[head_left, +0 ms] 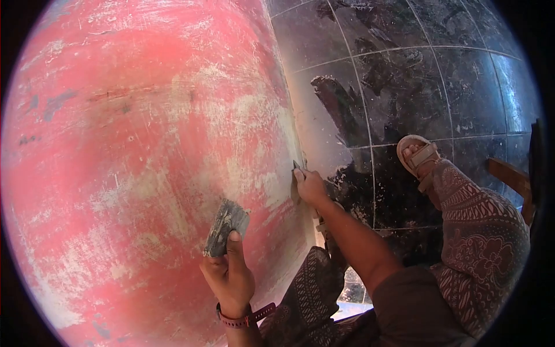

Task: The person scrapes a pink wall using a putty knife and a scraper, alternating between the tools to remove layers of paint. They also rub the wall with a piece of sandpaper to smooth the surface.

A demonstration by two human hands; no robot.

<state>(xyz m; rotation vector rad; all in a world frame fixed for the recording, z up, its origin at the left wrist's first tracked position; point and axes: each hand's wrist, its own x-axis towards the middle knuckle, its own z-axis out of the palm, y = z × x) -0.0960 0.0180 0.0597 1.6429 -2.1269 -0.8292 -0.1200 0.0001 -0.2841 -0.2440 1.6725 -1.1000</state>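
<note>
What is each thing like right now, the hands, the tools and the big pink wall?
left hand: raised, shut on a putty-smeared scraper.
right hand: pressing a small blade against the wall's lower edge.
pink wall: worn, streaked with pale filler patches.
tiled floor: dark, smudged with dust.
sandal: on the foot, strapped.

I see dark tiles (404, 87), a sandal (421, 156), patterned trousers (485, 243), a wooden piece (511, 179) at right.

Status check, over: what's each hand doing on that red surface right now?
Left hand grips a putty scraper against the red surface. Right hand presses a small blade at its edge. Nothing between them.
</note>
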